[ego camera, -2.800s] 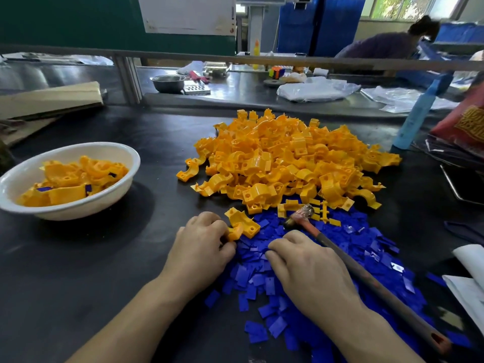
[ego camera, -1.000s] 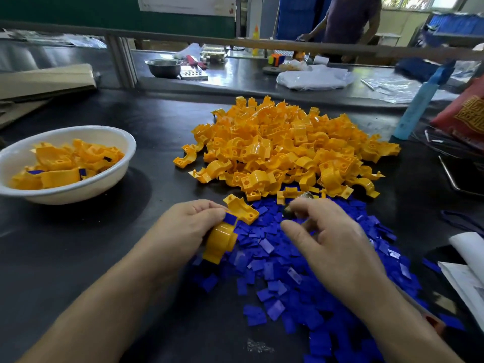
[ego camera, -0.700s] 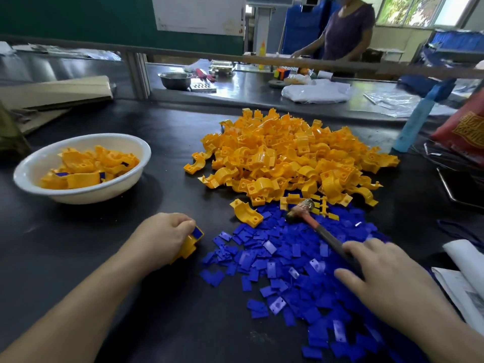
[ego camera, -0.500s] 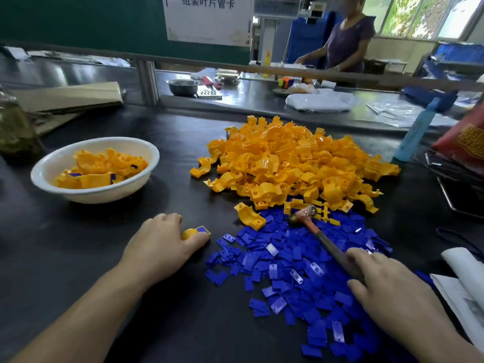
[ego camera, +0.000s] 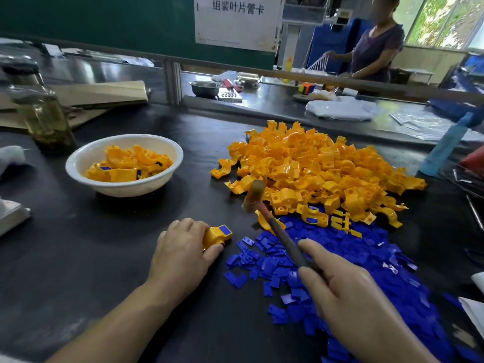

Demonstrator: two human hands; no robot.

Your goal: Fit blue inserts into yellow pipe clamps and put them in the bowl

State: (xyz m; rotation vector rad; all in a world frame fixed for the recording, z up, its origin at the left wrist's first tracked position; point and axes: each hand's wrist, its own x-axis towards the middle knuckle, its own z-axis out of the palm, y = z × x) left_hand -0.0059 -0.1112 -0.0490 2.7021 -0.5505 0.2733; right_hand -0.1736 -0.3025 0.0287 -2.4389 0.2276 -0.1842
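Observation:
My left hand (ego camera: 180, 254) holds a yellow pipe clamp (ego camera: 216, 235) down on the black table, a blue insert showing on the clamp's top end. My right hand (ego camera: 343, 292) grips the handle of a small hammer (ego camera: 281, 233), whose head hangs in the air above and to the right of the clamp. A big heap of yellow clamps (ego camera: 314, 169) lies behind, with a spread of blue inserts (ego camera: 353, 263) in front of it. The white bowl (ego camera: 86, 158) at the left holds several assembled clamps.
A glass jar (ego camera: 43, 113) stands behind the bowl, with cardboard (ego camera: 104, 93) beyond it. A blue bottle (ego camera: 445, 145) stands at the right. White paper (ego camera: 474, 310) lies at the right edge. Across a rail, a person stands at another bench.
My left hand drew the clamp out of the insert pile and set it on bare table. My right hand took the hammer's handle and lifted its head off the pile.

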